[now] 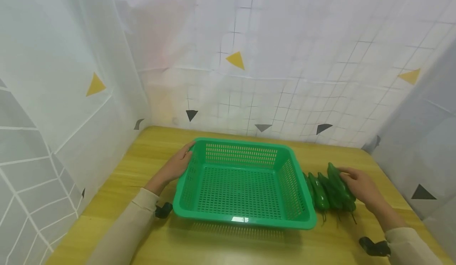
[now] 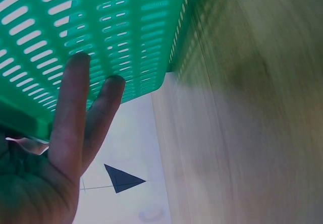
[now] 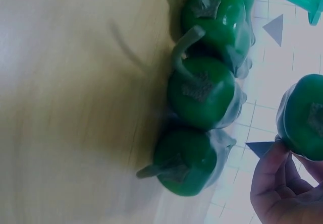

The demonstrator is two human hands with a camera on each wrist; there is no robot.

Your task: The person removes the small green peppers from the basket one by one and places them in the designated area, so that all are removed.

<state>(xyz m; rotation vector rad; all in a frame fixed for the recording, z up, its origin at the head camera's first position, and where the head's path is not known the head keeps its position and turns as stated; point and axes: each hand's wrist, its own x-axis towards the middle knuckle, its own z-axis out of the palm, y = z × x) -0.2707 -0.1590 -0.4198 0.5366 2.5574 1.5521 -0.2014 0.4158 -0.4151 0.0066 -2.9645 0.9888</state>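
A green plastic basket (image 1: 309,201) with slotted walls stands in the middle of the table, with nothing inside it. My left hand (image 1: 176,164) grips its left rim, thumb over the top, while two fingers (image 2: 73,113) lie stretched along the outer wall. To the basket's right, several green peppers (image 1: 322,199) lie side by side, stems toward me. Above the right end of that row, my right hand (image 1: 361,185) pinches one green pepper (image 3: 308,118) by its side. In the right wrist view, this pepper is raised clear of the row.
The yellow wood-grain table (image 1: 117,201) runs back to a white sheet (image 1: 285,51) printed with lines and triangles, which also hangs at both sides. Dark wrist-worn devices (image 1: 374,247) sit below the sleeves.
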